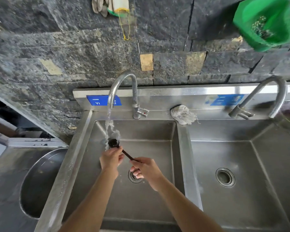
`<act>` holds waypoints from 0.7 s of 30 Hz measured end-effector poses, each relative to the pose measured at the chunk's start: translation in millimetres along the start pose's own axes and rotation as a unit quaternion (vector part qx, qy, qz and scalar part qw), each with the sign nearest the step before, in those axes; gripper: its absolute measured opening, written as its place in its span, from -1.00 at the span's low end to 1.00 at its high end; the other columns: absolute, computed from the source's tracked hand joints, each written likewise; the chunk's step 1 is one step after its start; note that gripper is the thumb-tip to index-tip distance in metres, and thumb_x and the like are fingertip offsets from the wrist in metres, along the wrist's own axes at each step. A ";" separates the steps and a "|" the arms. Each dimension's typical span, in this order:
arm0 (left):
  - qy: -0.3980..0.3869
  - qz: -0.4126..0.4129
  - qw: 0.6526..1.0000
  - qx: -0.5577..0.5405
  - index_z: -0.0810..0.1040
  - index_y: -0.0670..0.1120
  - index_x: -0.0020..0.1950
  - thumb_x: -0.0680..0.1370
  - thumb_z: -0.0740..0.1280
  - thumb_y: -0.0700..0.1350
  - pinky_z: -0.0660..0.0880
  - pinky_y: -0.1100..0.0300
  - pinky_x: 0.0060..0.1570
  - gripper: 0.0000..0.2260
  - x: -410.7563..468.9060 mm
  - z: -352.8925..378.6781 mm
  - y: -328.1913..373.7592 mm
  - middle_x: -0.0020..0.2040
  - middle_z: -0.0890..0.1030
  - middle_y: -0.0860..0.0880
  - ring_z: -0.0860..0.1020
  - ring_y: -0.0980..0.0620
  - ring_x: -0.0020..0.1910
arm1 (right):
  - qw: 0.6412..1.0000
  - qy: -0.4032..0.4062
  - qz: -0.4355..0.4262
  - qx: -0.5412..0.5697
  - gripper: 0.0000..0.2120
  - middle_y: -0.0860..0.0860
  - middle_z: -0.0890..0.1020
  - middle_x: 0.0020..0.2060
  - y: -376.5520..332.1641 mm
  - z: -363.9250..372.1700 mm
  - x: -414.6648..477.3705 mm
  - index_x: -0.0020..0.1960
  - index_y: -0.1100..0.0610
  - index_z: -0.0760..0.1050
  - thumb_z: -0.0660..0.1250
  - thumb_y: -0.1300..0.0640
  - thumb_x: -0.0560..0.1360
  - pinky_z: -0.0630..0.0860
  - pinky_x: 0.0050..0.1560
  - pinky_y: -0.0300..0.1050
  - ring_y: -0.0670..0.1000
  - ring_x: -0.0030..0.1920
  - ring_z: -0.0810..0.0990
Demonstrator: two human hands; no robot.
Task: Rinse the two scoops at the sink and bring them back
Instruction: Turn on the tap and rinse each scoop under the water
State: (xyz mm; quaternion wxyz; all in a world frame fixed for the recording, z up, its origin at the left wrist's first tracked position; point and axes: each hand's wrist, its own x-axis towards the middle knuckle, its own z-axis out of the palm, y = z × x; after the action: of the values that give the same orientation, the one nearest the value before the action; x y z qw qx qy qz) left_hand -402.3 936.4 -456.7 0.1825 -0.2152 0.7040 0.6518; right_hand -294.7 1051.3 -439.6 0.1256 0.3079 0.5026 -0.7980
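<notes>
Head view: a dark scoop (113, 143) held under running water at a steel double sink (182, 148).

The left hand (111, 159) pinches the scoop just below its bowl; the right hand (145, 168) is curled round the handle end. Both are over the left basin, beneath the tap (122, 91). Behind the sink rises a dark stone wall (57, 47); a crumpled rag (182, 114) lies on the sink's back ledge.

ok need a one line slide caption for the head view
Both hands, left hand and right hand, hold a dark scoop under the running faucet.
</notes>
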 end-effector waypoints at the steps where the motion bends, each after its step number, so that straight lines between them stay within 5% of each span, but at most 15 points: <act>1: -0.004 -0.012 1.000 -0.007 0.63 -0.23 0.06 0.47 0.50 -0.21 0.52 0.34 -0.50 -0.80 -7.4 10.2 -3.1 -0.12 0.69 -0.19 0.64 0.01 -0.31 | 1.000 -0.001 -0.002 0.013 -0.81 0.15 0.53 -0.32 -1.0 -11.7 -5.0 0.12 0.43 0.57 0.25 0.33 0.61 0.28 -0.39 -0.21 -0.03 -0.44 0.39; 7: -0.129 -0.108 0.978 -0.126 0.60 -0.19 0.06 0.56 0.39 -0.21 0.55 0.26 -0.34 -0.90 -49.1 86.2 -20.6 -0.16 0.64 -0.08 0.59 0.07 -0.33 | 0.997 0.031 -0.036 0.067 -0.80 0.20 0.61 -0.30 0.0 -92.9 -32.7 0.05 0.42 0.63 0.30 0.29 0.59 0.49 -0.36 -0.18 0.04 -0.39 0.53; 10: -0.165 -0.108 0.973 -0.120 0.58 -0.19 0.14 0.60 0.33 -0.20 0.53 0.23 -0.29 -0.86 -68.3 125.0 -28.1 -0.08 0.66 -0.09 0.63 0.09 -0.35 | 0.983 0.134 -0.091 -0.084 -0.85 -0.02 0.63 -0.42 -1.7 -126.0 -41.1 0.00 0.17 0.75 0.45 0.19 0.48 0.49 -0.31 -0.17 -0.07 -0.39 0.53; 13: -0.179 -0.105 0.971 -0.117 0.60 -0.13 0.00 0.62 0.30 -0.20 0.56 0.19 -0.17 -0.91 -80.2 149.5 -28.4 -0.03 0.69 -0.10 0.66 -0.01 -0.14 | 0.934 0.215 -0.130 -0.255 -0.88 -0.13 0.70 -0.35 -8.6 -143.6 -45.2 -0.17 -0.22 0.70 0.48 0.01 0.37 0.53 -0.20 -0.25 -0.23 -0.31 0.59; 17: -0.185 -0.083 0.974 -0.100 0.61 -0.10 -0.01 0.61 0.29 -0.21 0.56 0.21 -0.25 -0.90 -83.6 164.8 -22.4 -0.07 0.71 -0.07 0.67 -0.01 -0.13 | 0.921 0.214 -0.143 -0.292 -0.86 -0.11 0.72 -0.22 -15.4 -151.6 -49.6 -0.08 -0.16 0.61 0.44 0.01 0.37 0.60 -0.12 -0.15 -0.03 -0.18 0.71; 21: -0.188 -0.072 0.976 -0.081 0.59 -0.10 0.06 0.62 0.28 -0.22 0.54 0.26 -0.30 -0.89 -83.1 179.6 -21.3 -0.02 0.69 -0.08 0.66 -0.01 -0.13 | 0.920 0.215 -0.160 -0.287 -0.90 -0.22 0.70 -0.32 -20.5 -158.2 -53.7 -0.17 -0.24 0.63 0.44 -0.01 0.38 0.53 -0.21 -0.33 -0.11 -0.19 0.69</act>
State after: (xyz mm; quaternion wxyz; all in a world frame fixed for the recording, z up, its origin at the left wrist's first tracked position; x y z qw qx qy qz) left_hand -325.2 1119.5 -444.9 0.3395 -0.1529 0.5851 0.7204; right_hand -205.5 1194.0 -439.9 -0.0322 0.3384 0.7676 -0.5434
